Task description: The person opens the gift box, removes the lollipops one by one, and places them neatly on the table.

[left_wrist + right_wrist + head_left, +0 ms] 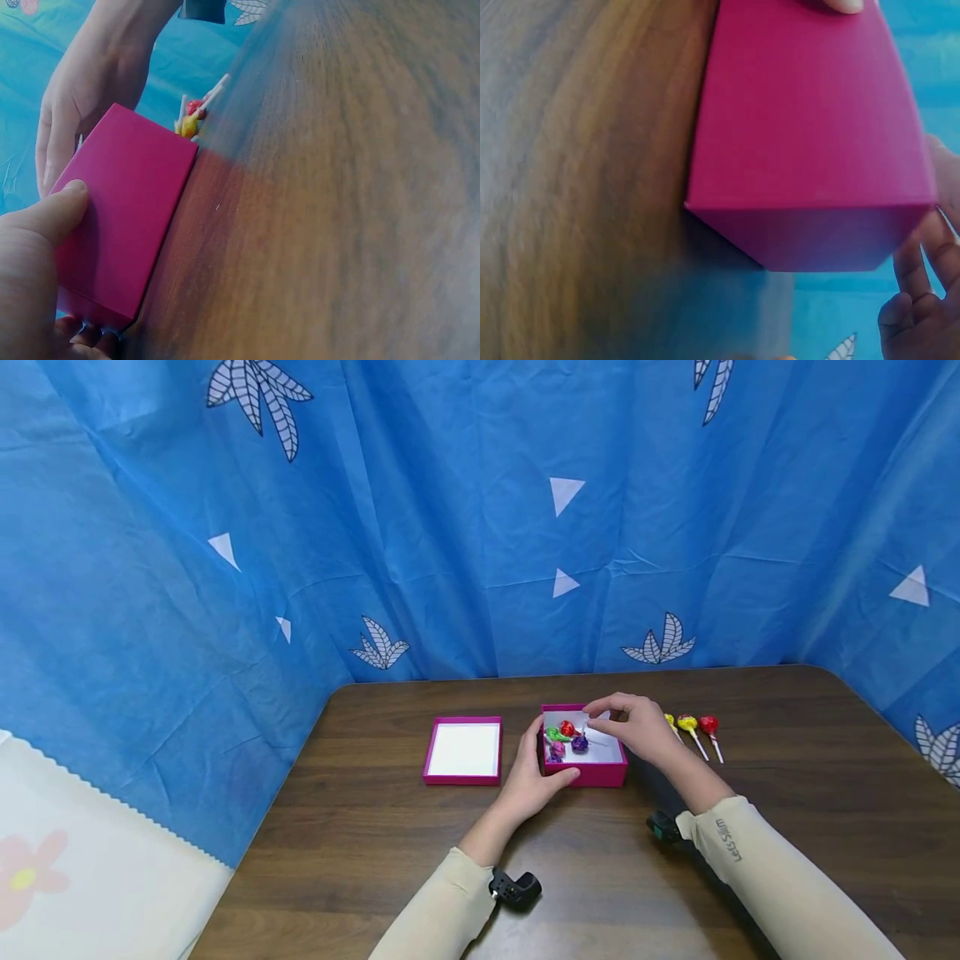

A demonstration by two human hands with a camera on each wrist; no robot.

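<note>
Ideally, the left grip (528, 782), clamping the box (597, 776) at eight o'clock, steadies it for the right grip (639, 727), hold unclear.

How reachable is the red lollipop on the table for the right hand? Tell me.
Likely yes: the red lollipop lies uncovered, near the right hand, with only yellow lollipops lying between.

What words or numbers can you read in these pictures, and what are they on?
"Let's Slim": on the person's right sleeve, in dark letters.
Lollipops: any print on the wrappers is too small to read.
Wrist cameras: any marks are too small to read.
Pink box: no words on the sides that show.
Blue curtain: only leaves and white triangles, no letters I can see.
</note>
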